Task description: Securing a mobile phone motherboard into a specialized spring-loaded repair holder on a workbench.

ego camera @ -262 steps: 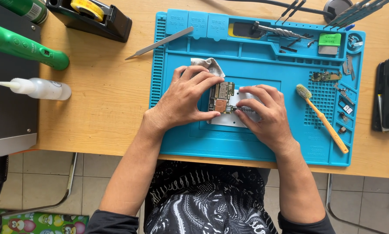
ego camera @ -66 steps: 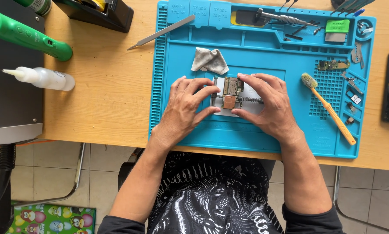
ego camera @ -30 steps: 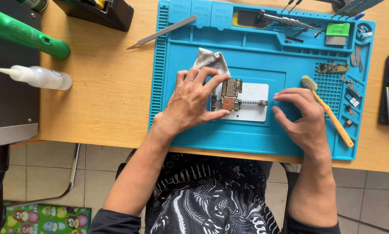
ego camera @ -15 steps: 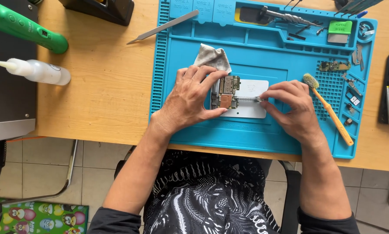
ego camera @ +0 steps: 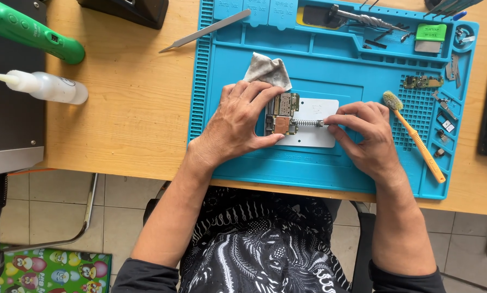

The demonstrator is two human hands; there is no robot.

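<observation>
A person's left hand (ego camera: 238,127) pressed a small circuit board (ego camera: 281,114) against a white holder plate (ego camera: 314,122) at the middle of a blue repair mat (ego camera: 243,163) on the bench (ego camera: 129,108), fingers closed around the board's edge. The right hand (ego camera: 365,135) pinched the holder's spring screw (ego camera: 308,123). A grey cloth (ego camera: 268,70) lay just behind; an orange brush (ego camera: 417,138) lay to the right.

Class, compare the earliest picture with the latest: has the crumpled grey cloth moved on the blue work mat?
Cannot tell. The crumpled grey cloth lies above the left hand on the blue work mat, much as before; only the hand's cover has changed.
</observation>
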